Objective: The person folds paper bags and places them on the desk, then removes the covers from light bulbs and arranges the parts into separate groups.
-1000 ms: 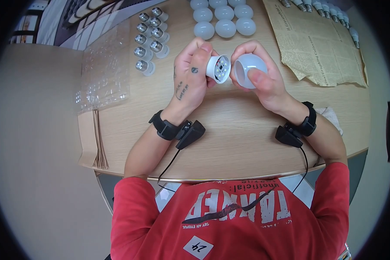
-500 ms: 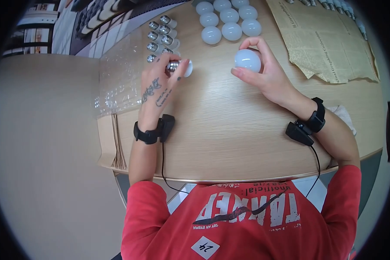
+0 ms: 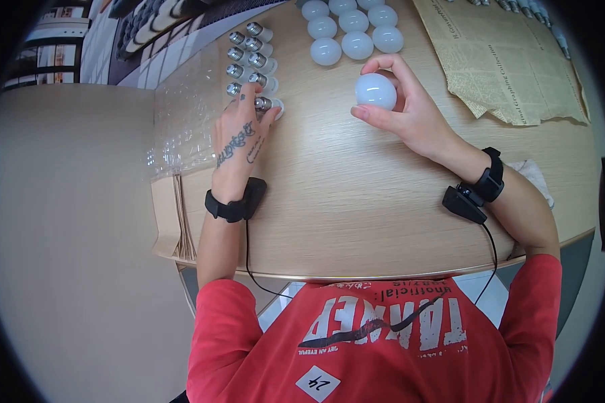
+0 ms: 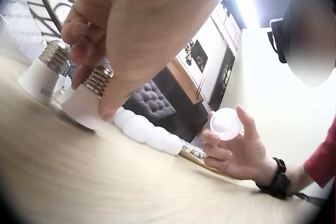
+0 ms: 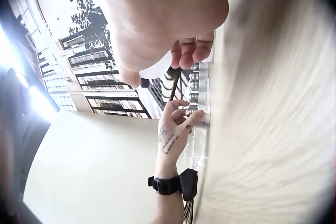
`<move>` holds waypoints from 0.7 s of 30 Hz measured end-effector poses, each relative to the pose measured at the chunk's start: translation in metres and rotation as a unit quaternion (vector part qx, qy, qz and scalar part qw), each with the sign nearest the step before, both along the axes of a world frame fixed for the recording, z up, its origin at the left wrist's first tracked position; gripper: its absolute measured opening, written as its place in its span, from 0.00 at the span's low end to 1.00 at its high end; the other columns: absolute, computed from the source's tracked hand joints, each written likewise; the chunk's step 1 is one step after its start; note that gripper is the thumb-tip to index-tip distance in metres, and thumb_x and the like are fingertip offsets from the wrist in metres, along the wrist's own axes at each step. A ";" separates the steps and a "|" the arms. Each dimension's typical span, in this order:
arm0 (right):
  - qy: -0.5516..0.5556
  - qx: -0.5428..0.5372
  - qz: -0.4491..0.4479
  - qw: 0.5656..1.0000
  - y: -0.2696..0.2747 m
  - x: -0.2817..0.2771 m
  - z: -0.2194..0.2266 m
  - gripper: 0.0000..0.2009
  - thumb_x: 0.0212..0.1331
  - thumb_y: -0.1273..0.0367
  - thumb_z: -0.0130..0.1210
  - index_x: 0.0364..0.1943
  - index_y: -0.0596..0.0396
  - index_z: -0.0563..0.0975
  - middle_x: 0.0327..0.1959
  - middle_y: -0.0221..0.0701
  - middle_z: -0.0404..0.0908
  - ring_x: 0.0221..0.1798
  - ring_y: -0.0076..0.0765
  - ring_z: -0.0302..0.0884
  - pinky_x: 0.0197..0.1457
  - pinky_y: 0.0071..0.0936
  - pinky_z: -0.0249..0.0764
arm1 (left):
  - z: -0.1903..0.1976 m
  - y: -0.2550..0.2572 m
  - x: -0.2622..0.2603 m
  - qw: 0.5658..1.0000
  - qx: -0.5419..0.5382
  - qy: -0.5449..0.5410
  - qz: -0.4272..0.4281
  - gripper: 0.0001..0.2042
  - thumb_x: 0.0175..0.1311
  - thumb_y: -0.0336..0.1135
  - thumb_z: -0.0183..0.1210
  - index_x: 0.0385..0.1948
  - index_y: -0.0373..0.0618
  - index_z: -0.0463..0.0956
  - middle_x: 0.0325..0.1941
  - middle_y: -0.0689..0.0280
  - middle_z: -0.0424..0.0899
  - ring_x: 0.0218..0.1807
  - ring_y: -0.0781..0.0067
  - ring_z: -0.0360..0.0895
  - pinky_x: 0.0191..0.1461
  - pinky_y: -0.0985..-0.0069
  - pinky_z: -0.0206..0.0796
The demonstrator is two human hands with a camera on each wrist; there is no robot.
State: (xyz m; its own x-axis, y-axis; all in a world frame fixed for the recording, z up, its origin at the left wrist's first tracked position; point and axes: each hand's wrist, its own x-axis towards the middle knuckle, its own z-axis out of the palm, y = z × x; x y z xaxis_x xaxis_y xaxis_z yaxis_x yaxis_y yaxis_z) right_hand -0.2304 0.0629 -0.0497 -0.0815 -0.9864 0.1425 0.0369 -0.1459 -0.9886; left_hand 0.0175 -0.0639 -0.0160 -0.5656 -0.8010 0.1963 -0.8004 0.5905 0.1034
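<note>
My left hand [image 3: 236, 138] pinches a bulb base [image 4: 83, 107] with a silver screw cap, thumb on one side and fingers on the other. This base is at the near end of two rows of similar bulb bases [image 3: 261, 62], and in the left wrist view its wide white end is right at the tabletop. To the right, my right hand [image 3: 420, 121] holds a round white bulb cover [image 3: 375, 92] between thumb and fingers, raised over the table. The left wrist view shows the open rim of this cover [image 4: 226, 123].
Several white bulb covers [image 3: 356, 45] stand in rows at the back. Brown printed paper [image 3: 517, 87] lies at the back right, slim bulbs along its far edge. Clear plastic packaging [image 3: 185, 121] and folded cardboard [image 3: 171, 218] are on the left, a cloth [image 3: 534, 181] on the right.
My hands were together with base and cover close. They have separated; the left hand carried the base left, down to the rows. The right hand keeps the cover, now turned dome up.
</note>
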 end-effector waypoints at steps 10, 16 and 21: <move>0.016 -0.008 -0.025 1.000 -0.001 0.003 0.001 0.28 0.55 0.62 0.73 0.55 0.50 0.68 0.41 0.29 0.80 0.39 0.21 0.78 0.42 0.20 0.73 | 0.012 0.011 -0.030 0.994 -0.053 0.046 -0.080 0.19 0.60 0.41 0.69 0.50 0.48 0.78 0.50 0.56 0.82 0.39 0.55 0.83 0.42 0.63 0.75; 0.050 -0.062 -0.033 0.996 0.002 0.006 -0.005 0.26 0.52 0.64 0.73 0.54 0.50 0.73 0.38 0.26 0.79 0.34 0.18 0.74 0.37 0.19 0.71 | -0.005 -0.011 -0.074 0.966 -0.098 0.034 -0.238 0.22 0.61 0.37 0.66 0.59 0.60 0.77 0.64 0.56 0.73 0.56 0.48 0.77 0.46 0.60 0.79; 0.079 -0.076 -0.035 0.993 0.003 0.003 -0.004 0.28 0.51 0.62 0.74 0.55 0.49 0.73 0.38 0.26 0.80 0.33 0.19 0.74 0.36 0.20 0.70 | -0.011 -0.010 -0.093 0.964 -0.070 -0.051 -0.252 0.28 0.60 0.34 0.65 0.65 0.68 0.73 0.72 0.56 0.67 0.61 0.39 0.72 0.55 0.56 0.78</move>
